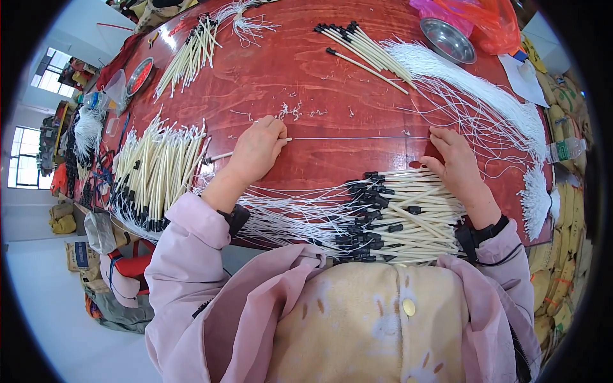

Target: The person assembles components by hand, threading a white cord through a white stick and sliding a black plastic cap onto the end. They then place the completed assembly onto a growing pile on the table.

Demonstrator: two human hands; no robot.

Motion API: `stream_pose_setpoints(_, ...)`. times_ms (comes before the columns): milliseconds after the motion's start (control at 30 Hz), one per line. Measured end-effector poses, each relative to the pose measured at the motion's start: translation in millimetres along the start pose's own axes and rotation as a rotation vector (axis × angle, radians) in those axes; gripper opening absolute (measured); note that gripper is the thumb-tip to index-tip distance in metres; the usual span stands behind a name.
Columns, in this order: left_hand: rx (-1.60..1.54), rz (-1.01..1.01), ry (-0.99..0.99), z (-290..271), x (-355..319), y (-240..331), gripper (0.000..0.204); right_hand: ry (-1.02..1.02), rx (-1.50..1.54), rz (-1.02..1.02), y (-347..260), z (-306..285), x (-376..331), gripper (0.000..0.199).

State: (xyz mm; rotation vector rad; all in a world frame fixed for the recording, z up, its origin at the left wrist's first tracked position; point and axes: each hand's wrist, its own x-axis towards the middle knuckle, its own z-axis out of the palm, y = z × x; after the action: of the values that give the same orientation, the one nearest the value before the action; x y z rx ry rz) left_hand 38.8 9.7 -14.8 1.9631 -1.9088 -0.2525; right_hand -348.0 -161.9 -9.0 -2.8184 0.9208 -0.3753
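Observation:
My left hand point(258, 150) is closed around a thin cream rod point(221, 156), whose pale tip point(288, 139) shows beyond the fingers. From that tip a white cord point(361, 138) runs straight across the table to my right hand point(454, 159). The fingertips of my right hand pinch the cord, with the thumb held apart. Just below my right hand lies a pile of cream rods with black ends point(408, 214), and white cords point(294, 217) trail left from it. Another dense bundle of cream rods point(159, 166) lies left of my left hand.
A loose hank of long white cords point(485, 89) spreads at the right. Farther back lie more rods point(367, 51), another rod bundle point(191, 54), a metal bowl point(448, 39) and a bowl of red pieces point(140, 76). Cord scraps point(294, 112) dot the red table point(274, 70).

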Motion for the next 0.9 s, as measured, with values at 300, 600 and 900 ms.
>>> stream_pose_setpoints(300, 0.189, 0.066, -0.083, -3, 6, 2, 0.013, -0.017, 0.013, 0.019, -2, -2, 0, 0.052)
stream_pose_setpoints(600, 0.26, 0.119, -0.106, 4, 15, 7, 0.013, -0.005, 0.016, 0.01, 0, 1, 0, 0.053)
stream_pose_setpoints(900, -0.001, -0.021, -0.14, 0, 21, 14, 0.014, 0.005, 0.02, 0.009, -2, 4, 1, 0.052)
